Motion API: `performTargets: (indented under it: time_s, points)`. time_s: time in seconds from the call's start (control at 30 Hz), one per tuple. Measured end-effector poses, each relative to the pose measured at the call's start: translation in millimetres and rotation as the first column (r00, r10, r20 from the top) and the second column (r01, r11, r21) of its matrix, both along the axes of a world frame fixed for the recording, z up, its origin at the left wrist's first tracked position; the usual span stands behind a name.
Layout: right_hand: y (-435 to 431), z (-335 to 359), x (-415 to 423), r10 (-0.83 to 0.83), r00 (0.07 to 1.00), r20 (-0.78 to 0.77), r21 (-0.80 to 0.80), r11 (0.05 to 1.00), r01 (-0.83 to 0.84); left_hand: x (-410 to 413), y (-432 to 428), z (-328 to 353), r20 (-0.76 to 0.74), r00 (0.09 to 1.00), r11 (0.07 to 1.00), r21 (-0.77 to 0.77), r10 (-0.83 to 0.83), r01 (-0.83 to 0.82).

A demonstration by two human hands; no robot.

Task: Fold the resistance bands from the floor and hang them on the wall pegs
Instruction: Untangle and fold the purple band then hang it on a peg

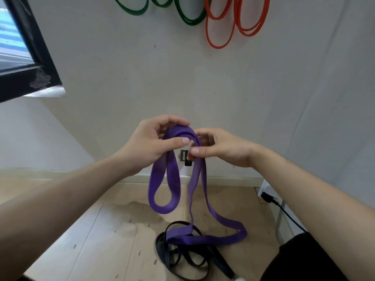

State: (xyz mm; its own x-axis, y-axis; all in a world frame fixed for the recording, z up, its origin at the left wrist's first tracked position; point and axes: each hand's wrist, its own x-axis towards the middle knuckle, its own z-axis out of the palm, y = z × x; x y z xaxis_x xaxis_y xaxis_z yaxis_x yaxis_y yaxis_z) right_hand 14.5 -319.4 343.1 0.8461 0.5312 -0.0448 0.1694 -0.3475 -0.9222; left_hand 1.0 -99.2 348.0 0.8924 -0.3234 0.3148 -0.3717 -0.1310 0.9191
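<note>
A wide purple resistance band (174,179) hangs from both my hands in front of the wall. My left hand (150,142) pinches its gathered top folds between thumb and fingers. My right hand (221,147) grips the band just to the right, thumb against the strap. One short loop dangles below the left hand; a longer loop trails down and rests on the wooden floor (113,240). Black bands (182,258) lie in a heap on the floor under it. The pegs themselves are out of view above.
Green bands (182,15) and orange-red bands (221,27) hang high on the white wall. A dark-framed window (22,57) is at the left. A wall socket (183,155) shows behind my hands, and a white power strip with a black cable (272,197) sits at the right.
</note>
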Motion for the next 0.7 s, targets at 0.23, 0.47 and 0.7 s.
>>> performTargets:
  time_s: [0.23, 0.47, 0.7]
  points:
    - [17.3, 17.3, -9.7, -0.16, 0.965, 0.209, 0.128, 0.983, 0.135, 5.6, 15.1, -5.8, 0.045, 0.999, 0.994, 0.112, 0.003, -0.008]
    - [14.5, 30.6, -9.5, -0.341, 0.881, 0.329, 0.296, 0.923, 0.247, 22.4, 41.7, -43.9, -0.099, 0.994, 0.946, 0.316, -0.034, 0.064]
    - [-0.6, 34.1, -2.2, -0.502, 0.793, 0.346, 0.402, 0.843, 0.358, 32.6, 44.6, -94.3, -0.188, 0.982, 0.826, 0.556, 0.02, 0.09]
